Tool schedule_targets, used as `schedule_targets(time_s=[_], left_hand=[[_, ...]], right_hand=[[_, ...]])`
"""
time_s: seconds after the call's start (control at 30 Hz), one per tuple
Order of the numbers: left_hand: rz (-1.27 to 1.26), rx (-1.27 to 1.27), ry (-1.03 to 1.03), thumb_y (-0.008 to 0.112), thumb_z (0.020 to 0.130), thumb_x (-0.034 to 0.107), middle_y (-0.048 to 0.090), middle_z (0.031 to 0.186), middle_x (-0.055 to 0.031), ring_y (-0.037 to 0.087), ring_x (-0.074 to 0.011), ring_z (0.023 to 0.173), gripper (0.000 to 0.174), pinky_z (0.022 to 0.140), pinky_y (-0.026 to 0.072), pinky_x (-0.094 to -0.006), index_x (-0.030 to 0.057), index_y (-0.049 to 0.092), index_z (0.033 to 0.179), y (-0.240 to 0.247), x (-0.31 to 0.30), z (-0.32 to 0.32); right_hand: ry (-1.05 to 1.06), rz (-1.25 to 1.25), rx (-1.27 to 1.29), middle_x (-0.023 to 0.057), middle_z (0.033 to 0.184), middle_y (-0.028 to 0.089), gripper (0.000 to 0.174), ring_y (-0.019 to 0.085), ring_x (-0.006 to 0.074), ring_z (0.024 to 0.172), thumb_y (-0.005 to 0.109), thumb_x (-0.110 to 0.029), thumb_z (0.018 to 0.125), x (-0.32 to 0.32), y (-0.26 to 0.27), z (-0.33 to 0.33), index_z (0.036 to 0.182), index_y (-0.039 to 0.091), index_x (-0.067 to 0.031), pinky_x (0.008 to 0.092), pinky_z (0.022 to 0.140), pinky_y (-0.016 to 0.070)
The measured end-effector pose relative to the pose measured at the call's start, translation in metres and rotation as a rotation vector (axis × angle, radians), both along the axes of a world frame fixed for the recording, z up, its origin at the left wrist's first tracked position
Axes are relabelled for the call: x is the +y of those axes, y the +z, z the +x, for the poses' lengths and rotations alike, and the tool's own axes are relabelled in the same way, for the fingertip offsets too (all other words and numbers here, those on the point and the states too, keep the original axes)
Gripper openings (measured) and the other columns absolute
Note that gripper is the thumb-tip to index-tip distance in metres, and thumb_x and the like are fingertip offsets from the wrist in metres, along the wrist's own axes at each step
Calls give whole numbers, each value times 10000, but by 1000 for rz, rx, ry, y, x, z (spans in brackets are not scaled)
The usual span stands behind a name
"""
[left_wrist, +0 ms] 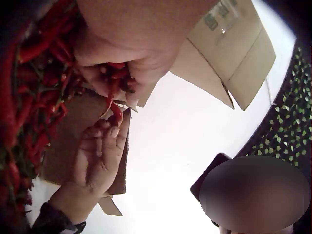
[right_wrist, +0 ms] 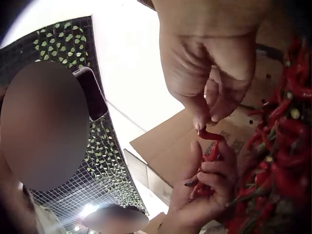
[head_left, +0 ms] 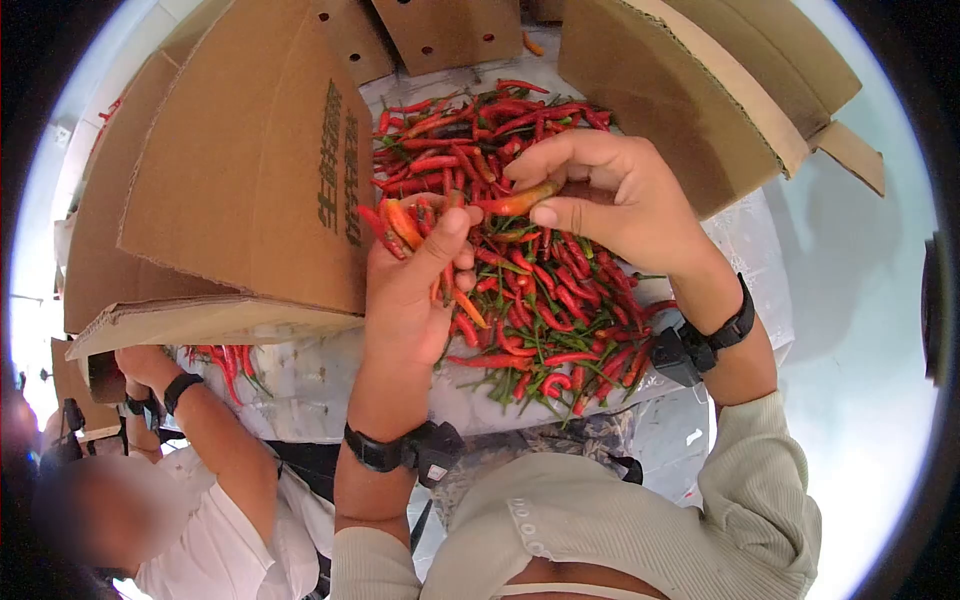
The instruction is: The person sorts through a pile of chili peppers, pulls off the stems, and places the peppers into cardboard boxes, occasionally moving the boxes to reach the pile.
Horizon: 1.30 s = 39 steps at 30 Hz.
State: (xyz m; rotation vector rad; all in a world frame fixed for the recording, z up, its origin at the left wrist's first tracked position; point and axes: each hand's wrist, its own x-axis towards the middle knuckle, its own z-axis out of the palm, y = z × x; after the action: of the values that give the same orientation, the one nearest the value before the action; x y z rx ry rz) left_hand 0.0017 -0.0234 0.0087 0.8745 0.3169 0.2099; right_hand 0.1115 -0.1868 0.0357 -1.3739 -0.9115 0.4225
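A broad pile of red chilies, many with green stems, lies on the table below both hands. The left hand grips a small bunch of red and orange chilies, which stick out past the thumb. Just to its right, the right hand pinches one orange-red chili between thumb and forefinger. This chili's near end meets the left fingertips. From the right wrist view, a curved red chili bridges the right fingertips and the left hand's bunch.
A tall cardboard box stands left of the pile, another box at the right, and punched cardboard at the back. Plastic sheeting covers the table. At lower left, another person's arm reaches beside more red chilies.
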Motion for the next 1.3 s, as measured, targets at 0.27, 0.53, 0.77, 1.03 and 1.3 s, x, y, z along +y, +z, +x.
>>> schedule_targets(time_s=[0.27,0.53,0.77,1.03,1.3], left_hand=[[68,-33,-82,717,756,57,627,858,-61,551,-105,622,372,480,416,-230,67,495,1054,-1,-4,-3],[-25,30,30,693,767,42,559,753,-18,503,-83,580,330,475,390,-219,78,501,1034,8,-3,-2],[12,-17,-14,697,759,30,597,795,-42,515,-89,574,331,468,402,-218,67,502,1024,6,0,-3],[437,-140,80,736,723,-3,633,892,-87,611,-109,746,388,630,517,-235,29,491,1022,4,-12,-6],[631,-255,167,686,730,-60,618,897,-87,618,-118,826,336,737,506,-243,14,496,997,6,-16,-8]], right_hand=[[201,134,136,50,960,623,230,589,122,884,642,-49,824,2,-5,-6,1045,583,-16,264,809,473],[-346,-310,-214,35,1003,597,265,541,87,867,509,-98,892,-19,-3,39,1138,548,-8,241,788,441],[-31,-231,-289,-3,920,524,286,472,62,775,525,-93,867,-7,-8,21,1141,493,-18,215,659,394],[203,-150,44,45,859,551,199,530,106,737,554,-154,899,1,-2,-12,995,440,-22,254,660,448],[-9,-234,-411,65,875,582,197,587,96,771,598,-117,877,2,2,-21,961,450,-18,246,717,466]])
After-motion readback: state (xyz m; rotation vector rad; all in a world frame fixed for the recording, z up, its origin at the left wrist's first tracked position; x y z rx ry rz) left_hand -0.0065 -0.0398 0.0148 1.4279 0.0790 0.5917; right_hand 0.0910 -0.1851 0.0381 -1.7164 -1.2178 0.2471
